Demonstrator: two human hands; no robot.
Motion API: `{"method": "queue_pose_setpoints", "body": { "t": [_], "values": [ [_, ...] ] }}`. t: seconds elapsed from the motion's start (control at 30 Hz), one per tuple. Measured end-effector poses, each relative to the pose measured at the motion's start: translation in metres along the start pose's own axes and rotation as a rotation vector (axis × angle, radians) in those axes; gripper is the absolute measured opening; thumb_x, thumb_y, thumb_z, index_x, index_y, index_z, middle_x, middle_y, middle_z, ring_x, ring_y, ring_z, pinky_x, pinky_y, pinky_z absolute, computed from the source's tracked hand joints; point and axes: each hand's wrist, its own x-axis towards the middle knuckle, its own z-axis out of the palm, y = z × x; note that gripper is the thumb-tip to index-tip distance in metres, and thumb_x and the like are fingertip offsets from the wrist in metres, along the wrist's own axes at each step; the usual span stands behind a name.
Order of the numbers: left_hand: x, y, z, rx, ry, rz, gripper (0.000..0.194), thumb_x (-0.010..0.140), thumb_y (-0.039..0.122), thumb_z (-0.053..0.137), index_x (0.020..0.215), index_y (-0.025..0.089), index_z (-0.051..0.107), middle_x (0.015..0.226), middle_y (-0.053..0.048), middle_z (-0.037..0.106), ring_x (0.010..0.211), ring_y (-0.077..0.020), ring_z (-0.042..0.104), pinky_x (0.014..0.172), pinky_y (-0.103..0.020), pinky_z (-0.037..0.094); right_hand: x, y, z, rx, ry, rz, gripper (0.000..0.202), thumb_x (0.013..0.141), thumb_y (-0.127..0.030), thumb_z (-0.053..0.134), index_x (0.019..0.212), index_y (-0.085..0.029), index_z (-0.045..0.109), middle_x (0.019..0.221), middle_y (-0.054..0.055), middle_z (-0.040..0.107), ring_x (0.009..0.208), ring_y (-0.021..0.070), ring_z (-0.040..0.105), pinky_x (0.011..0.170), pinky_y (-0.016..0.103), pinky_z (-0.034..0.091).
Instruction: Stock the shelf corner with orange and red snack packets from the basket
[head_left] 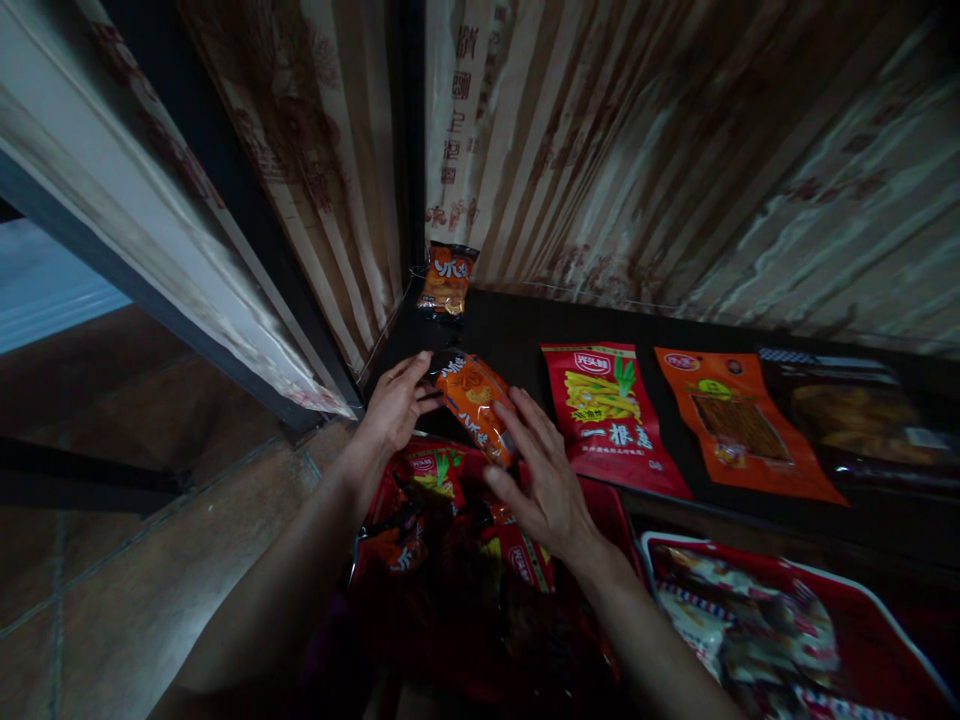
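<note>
Fingers of the right hand (551, 490): grasping the lower end of the orange snack packet (474, 400), fingers along its right edge, thumb near its bottom corner.
Fingers of the left hand (394, 408): bent at the packet's upper left side, tips at its dark end; whether they pinch it or merely touch it, I cannot tell.
Snack packet's place: between the two hands, printed face up, slanting from upper left to lower right, at the front edge of the black shelf (510, 325); whether it touches the shelf is unclear.
Below the hands: a red bin (615, 510) of mixed packets, among them a red packet (525, 555) with white lettering; its near part is too dark to read.
Back corner: a matching small packet (448, 280) upright against the curtain (600, 150).
Right along the shelf: a red bag (611, 420) lying flat, then an orange bag (742, 420), then a dark bag (855, 410).
Lower right: a red tray (885, 610) with a white rim, holding shiny wrapped snacks (780, 620).
Left side: brownish floor tiles (255, 540).
</note>
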Motion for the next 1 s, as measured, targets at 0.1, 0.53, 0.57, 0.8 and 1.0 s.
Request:
{"method": "queue_pose_setpoints", "body": {
  "t": [0.1, 0.53, 0.57, 0.8, 1.0],
  "values": [
    [0.000, 0.000, 0.001, -0.009, 0.005, 0.007, 0.040, 0.065, 0.042, 0.077, 0.090, 0.013, 0.064, 0.078, -0.006, 0.066, 0.066, -0.0153, 0.062, 0.067, -0.033, 0.053, -0.001, -0.005, 0.005, -0.139, -0.031, -0.044, 0.087, 0.081, -0.042, 0.063, 0.150, -0.029, 0.012, 0.159, 0.010, 0.010, 0.142, 0.0357, 0.017, 0.108, 0.060, 0.028],
    [-0.008, -0.002, 0.009, -0.063, -0.243, 0.147, 0.035, 0.072, 0.045, 0.071, 0.089, 0.015, 0.069, 0.098, -0.009, 0.068, 0.088, -0.0182, 0.062, 0.077, -0.034, 0.052, 0.000, -0.012, 0.004, 0.050, 0.120, 0.105, 0.077, 0.085, -0.025, 0.057, 0.149, -0.030, 0.014, 0.152, 0.009, 0.030, 0.138, 0.0286, 0.032, 0.109, 0.053, 0.035],
    [-0.008, -0.004, 0.008, -0.042, -0.287, 0.168, 0.034, 0.074, 0.044, 0.070, 0.093, 0.016, 0.070, 0.103, -0.009, 0.068, 0.093, -0.0196, 0.061, 0.079, -0.034, 0.051, 0.000, -0.013, 0.002, 0.116, 0.138, 0.153, 0.077, 0.085, -0.027, 0.058, 0.149, -0.030, 0.016, 0.152, 0.009, 0.032, 0.138, 0.0283, 0.032, 0.110, 0.053, 0.034],
    [-0.007, -0.015, 0.005, 0.283, -0.335, 0.342, 0.024, 0.079, 0.032, 0.065, 0.099, 0.021, 0.072, 0.118, -0.007, 0.065, 0.117, -0.0225, 0.053, 0.095, -0.033, 0.040, 0.004, -0.020, -0.003, 0.924, 0.247, 0.518, 0.072, 0.083, -0.032, 0.060, 0.145, -0.035, 0.025, 0.151, 0.003, 0.036, 0.135, 0.0269, 0.038, 0.110, 0.052, 0.033],
    [-0.009, -0.019, 0.011, 0.229, -0.265, 0.298, 0.030, 0.073, 0.025, 0.069, 0.103, 0.022, 0.070, 0.112, -0.005, 0.066, 0.109, -0.0197, 0.056, 0.097, -0.033, 0.040, 0.005, -0.014, 0.002, 1.277, 0.294, 0.679, 0.059, 0.082, -0.032, 0.055, 0.139, -0.034, 0.039, 0.133, 0.002, 0.058, 0.122, 0.0264, 0.055, 0.105, 0.056, 0.039]
  ]
}}
